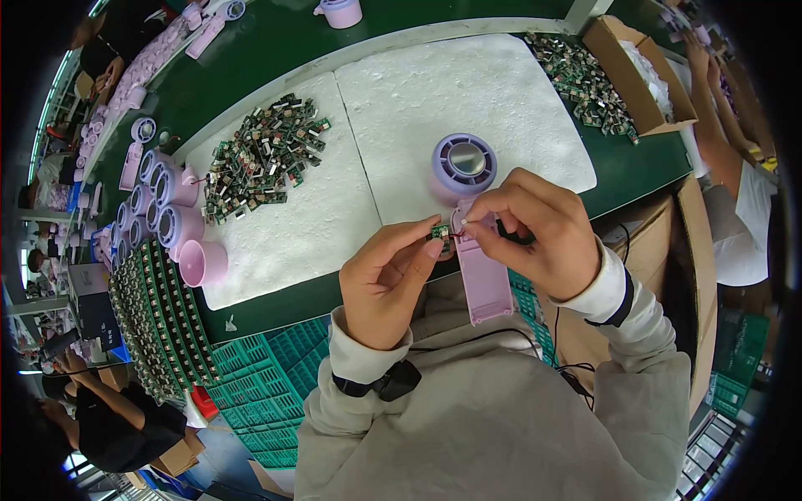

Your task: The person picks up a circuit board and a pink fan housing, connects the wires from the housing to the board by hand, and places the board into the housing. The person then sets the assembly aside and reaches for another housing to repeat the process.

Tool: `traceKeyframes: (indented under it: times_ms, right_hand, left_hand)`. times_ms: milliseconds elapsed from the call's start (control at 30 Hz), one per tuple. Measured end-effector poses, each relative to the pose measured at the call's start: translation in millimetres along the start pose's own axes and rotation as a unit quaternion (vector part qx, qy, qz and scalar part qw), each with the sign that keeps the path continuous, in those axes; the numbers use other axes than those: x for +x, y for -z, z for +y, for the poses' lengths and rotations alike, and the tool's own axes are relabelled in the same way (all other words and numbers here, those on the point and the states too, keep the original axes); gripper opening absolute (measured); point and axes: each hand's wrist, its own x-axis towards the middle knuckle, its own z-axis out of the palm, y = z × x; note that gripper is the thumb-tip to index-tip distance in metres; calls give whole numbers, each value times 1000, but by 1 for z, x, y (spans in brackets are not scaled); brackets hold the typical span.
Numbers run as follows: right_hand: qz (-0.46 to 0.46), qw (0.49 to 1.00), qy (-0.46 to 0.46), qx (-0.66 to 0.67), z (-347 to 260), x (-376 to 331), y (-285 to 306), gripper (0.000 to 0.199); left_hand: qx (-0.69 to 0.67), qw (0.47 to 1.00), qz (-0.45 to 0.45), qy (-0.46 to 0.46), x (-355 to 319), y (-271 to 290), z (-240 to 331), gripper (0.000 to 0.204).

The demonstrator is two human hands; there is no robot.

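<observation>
My left hand point(388, 280) pinches a small green circuit board point(440, 240) between thumb and forefinger. Close beside it, my right hand point(539, 238) has thumb and forefinger closed on a small white wire connector point(464, 222); thin dark-red wires run near the board. Whether connector and board touch is hard to make out. Below both hands is a pink handheld fan housing: its round purple-rimmed head point(464, 167) rests on the white foam sheet, and its hollow handle point(484, 280) points toward me, past the table edge. The fingers cover part of the handle's upper end.
A heap of circuit boards point(267, 154) lies on the foam point(418, 92) at left, another point(581, 79) at far right by a cardboard box point(643, 75). Several pink fan heads point(171, 200) and stacked board panels point(159, 317) line the left. Green crates point(259, 392) stand below. Other people work at both sides.
</observation>
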Motion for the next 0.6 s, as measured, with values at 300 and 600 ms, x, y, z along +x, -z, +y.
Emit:
traceKeyframes:
  times_ms: [300,600]
  right_hand:
    - [-23,999,9,22,7,-1,-2,17]
    - [-10,1000,27,-10,11,-2,-2,19]
  left_hand:
    - [22,1000,4,-12,-2,-3,-4,31]
    - [55,998,2,-40,0,-5,-2,30]
